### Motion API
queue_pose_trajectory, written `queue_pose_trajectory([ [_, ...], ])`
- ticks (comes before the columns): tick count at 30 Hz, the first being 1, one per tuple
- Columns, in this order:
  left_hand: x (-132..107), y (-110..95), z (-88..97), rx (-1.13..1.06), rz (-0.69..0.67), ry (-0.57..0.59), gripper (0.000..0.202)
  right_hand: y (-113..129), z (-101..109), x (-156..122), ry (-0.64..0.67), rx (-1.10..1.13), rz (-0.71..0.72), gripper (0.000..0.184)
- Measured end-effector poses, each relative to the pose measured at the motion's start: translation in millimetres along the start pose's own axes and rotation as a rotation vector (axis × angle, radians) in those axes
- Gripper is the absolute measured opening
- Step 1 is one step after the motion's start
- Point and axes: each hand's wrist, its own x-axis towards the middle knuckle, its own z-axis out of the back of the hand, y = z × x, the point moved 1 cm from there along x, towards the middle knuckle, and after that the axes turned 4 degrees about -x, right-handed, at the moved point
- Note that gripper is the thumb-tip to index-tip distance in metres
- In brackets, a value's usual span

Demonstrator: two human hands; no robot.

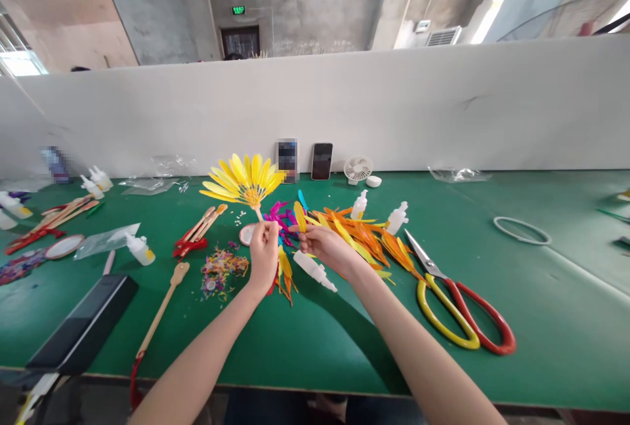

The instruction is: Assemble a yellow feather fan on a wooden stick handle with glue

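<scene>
My left hand (264, 251) is closed round the handle of a yellow feather fan (245, 179), which stands upright with its feathers spread above the fist. In a pinch, my right hand (325, 244) holds a single yellow feather (300, 216) pointing up, a little to the right of the fan. Beneath and behind the hands lie purple feathers (279, 215) and a pile of orange and yellow feathers (361, 238). A white glue bottle (315, 271) rests on its side just below my right hand.
Large scissors (455, 297) with red and yellow handles lie at right. Two glue bottles (396, 218) stand behind the feathers. At left are a bare wooden fan handle (165, 307), feather scraps (221, 271) and a black box (83, 323). A phone (322, 161) and small fan (357, 168) stand by the partition.
</scene>
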Motion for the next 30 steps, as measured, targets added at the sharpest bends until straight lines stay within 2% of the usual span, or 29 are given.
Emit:
queue_pose_trajectory([
  [2,-0.3,-0.7,-1.0,0.012,-0.027,0.045,0.031,-3.4,-2.4,-3.7,0.027,0.140,-0.022,0.013],
  [5,-0.3,-2.9,-1.9,0.057,-0.085,0.055,0.028,-10.6,-6.3,-6.1,0.069,0.214,-0.008,0.009],
  [8,-0.6,-4.2,-2.9,0.106,-0.119,0.043,0.024,-15.8,-10.0,-7.5,0.130,0.219,0.036,0.019],
  [10,-1.0,-3.8,-3.6,0.125,-0.125,0.054,0.023,-16.5,-11.6,-8.8,0.121,0.195,0.084,0.024],
  [14,-1.4,-1.6,-4.0,0.134,-0.137,0.107,0.024,-14.7,-13.1,-10.2,0.038,0.082,0.193,0.027],
  [20,-2.1,-0.5,-4.9,0.153,-0.125,0.166,0.022,-18.1,-15.9,-5.4,-0.008,-0.115,0.280,0.030],
  [27,-1.6,0.1,-5.2,0.149,-0.090,0.139,0.023,-25.9,-17.7,-2.0,-0.049,-0.265,0.325,0.027],
  [30,-1.0,0.3,-4.7,0.140,-0.087,0.131,0.024,-26.9,-19.2,-4.3,-0.104,-0.444,0.412,0.023],
])
